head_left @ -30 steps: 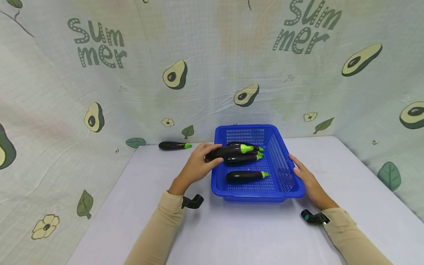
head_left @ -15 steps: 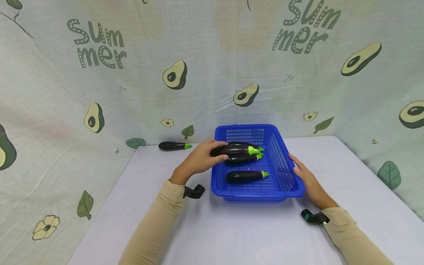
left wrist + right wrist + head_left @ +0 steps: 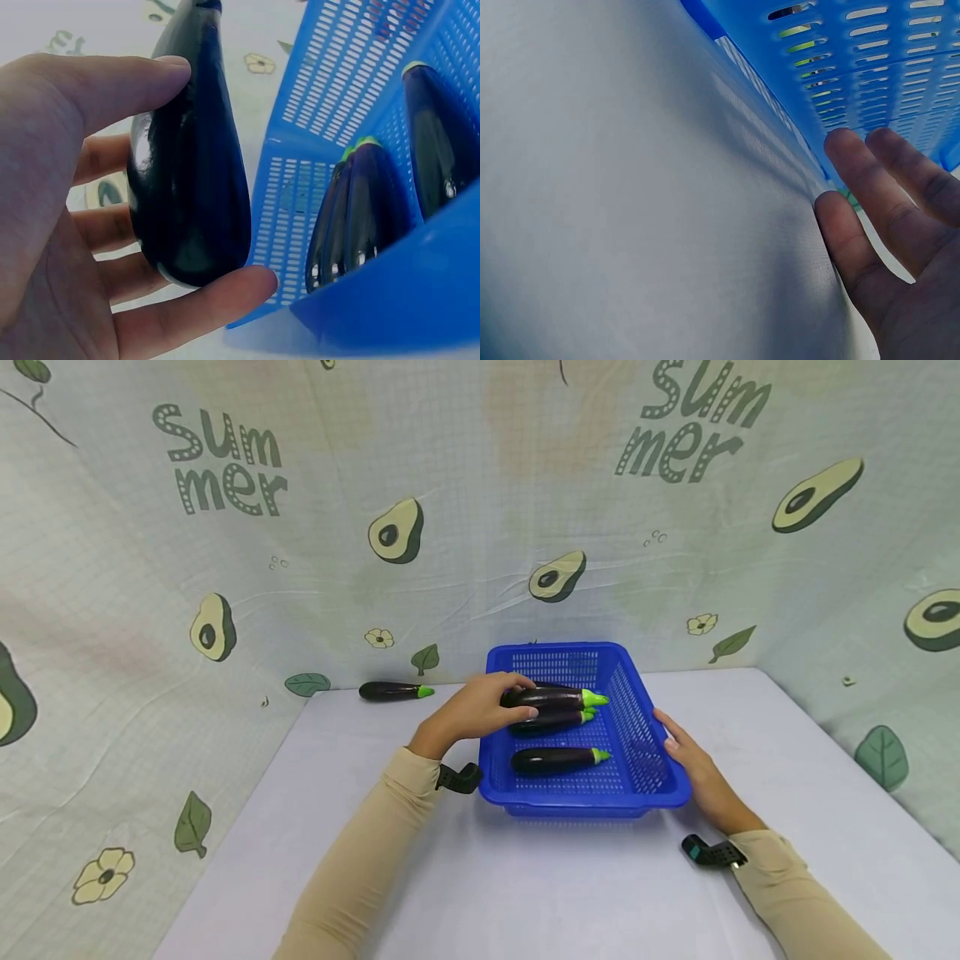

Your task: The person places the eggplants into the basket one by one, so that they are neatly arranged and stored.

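My left hand (image 3: 472, 712) grips a dark purple eggplant (image 3: 557, 697) with a bright green stem, over the left part of a blue mesh basket (image 3: 577, 800). In the left wrist view, the thumb presses one side of this eggplant (image 3: 191, 172) and the fingers curl round the other. Below it in the basket lie several more, including a front eggplant (image 3: 553, 760) set apart from a group at the back. Against the basket's right wall rests my right hand (image 3: 703, 781); its fingers look straight in the right wrist view, beside the perforated side (image 3: 870, 75).
One more eggplant (image 3: 393, 691) lies on the white-covered table (image 3: 525, 893) at the back left, outside the basket. Behind the table hangs a cloth (image 3: 465, 460) printed with avocados and lettering. A black strap device sits at each wrist.
My left hand has moved right with the held eggplant, farther over the eggplants in the basket. The right hand and the basket have stayed in place.
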Demonstrator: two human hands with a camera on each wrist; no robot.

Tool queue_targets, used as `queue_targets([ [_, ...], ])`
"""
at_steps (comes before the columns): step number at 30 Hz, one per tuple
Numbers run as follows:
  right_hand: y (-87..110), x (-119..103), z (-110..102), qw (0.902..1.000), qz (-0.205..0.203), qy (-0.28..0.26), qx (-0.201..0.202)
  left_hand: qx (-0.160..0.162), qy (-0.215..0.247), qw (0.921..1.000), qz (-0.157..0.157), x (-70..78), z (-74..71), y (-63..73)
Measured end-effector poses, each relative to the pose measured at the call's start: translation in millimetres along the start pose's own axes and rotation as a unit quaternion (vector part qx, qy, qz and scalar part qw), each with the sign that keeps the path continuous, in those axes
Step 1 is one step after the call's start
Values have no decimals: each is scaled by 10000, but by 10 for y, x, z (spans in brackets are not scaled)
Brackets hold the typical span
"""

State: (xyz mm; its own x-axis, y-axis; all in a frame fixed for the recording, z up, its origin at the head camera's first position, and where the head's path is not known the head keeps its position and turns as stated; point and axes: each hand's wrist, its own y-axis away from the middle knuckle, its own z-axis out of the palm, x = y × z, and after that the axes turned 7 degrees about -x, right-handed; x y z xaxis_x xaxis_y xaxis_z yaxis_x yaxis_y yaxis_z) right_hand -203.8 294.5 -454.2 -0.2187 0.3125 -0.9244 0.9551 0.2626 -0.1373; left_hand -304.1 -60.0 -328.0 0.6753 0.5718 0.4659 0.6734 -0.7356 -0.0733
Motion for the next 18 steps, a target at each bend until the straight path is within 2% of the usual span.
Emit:
queue_targets([
  [9,0,-3,9,9999,83,69,23,-258,-14,9996,-60,19,31,-109],
  [18,6,-2,5,10000,69,35,-5,-476,67,9983,-329,20,81,-232],
])
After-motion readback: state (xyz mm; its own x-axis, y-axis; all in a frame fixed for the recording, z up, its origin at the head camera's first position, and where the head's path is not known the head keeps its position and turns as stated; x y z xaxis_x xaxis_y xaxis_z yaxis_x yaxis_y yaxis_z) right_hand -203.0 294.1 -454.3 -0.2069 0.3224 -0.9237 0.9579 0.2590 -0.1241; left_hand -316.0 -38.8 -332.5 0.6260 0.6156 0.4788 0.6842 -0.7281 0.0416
